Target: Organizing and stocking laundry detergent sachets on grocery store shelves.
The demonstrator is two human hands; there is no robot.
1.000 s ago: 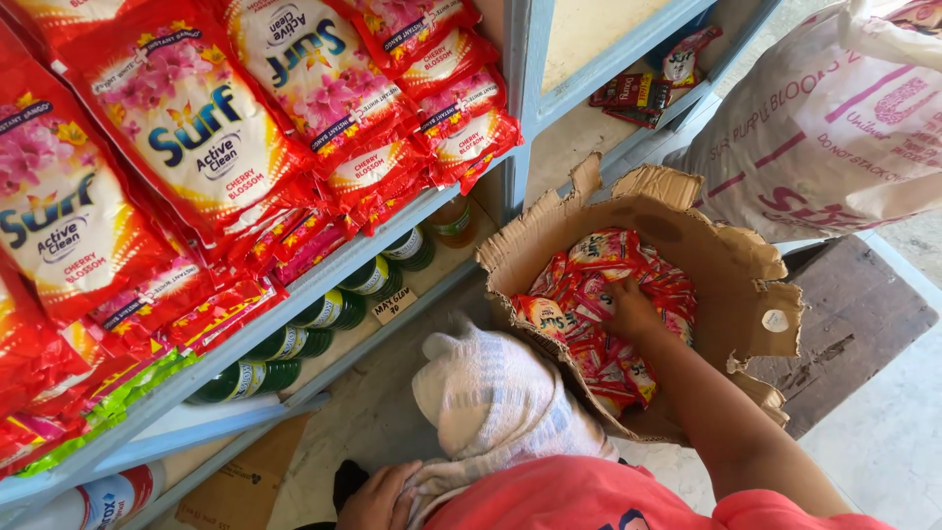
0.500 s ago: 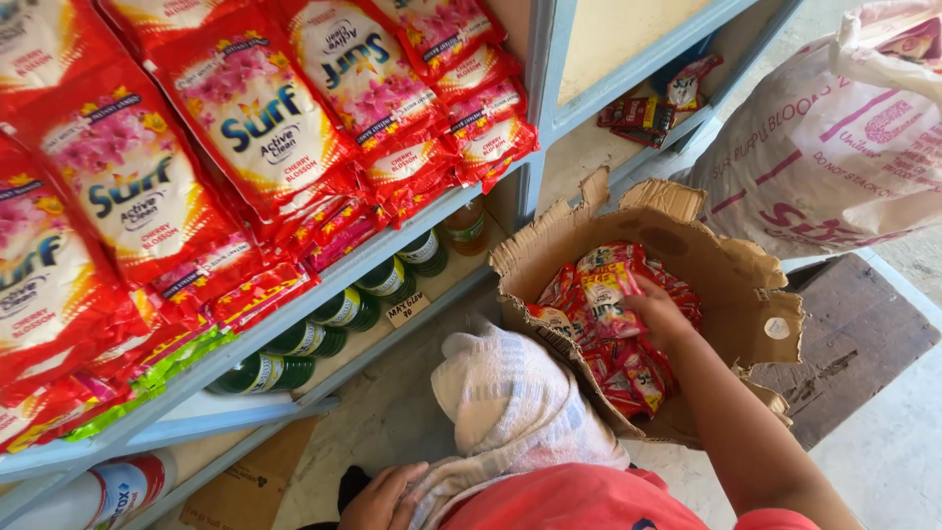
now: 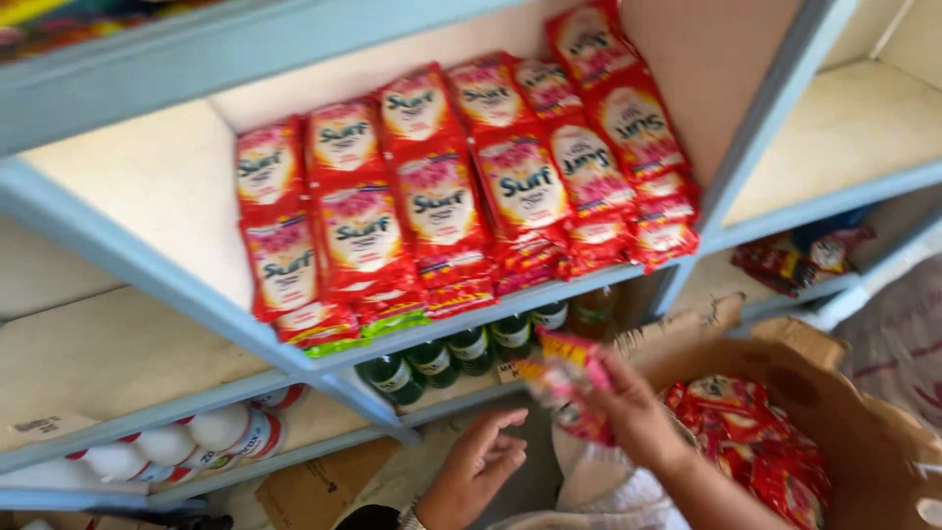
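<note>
From the head view, the right hand (image 3: 628, 407) was raised out of the box (image 3: 834, 393), its fingers pinched on a few red sachets (image 3: 569, 378), blurred with motion, just below the shelf edge (image 3: 549, 294). The left hand (image 3: 476, 461) hung lower, fingers spread and holding nothing, near the bottles (image 3: 471, 348) on the shelf beneath. More sachets (image 3: 765, 442) lay in the box to the right. A stack of red packs (image 3: 451, 196) already filled the right part of the shelf, and bare board (image 3: 157, 186) showed to their left.

The step in hand looked like stocking: sachets lifted toward the shelf. The next move seemed to call for raising them over the shelf edge and setting them beside the stack, with the free hand steadying.
</note>
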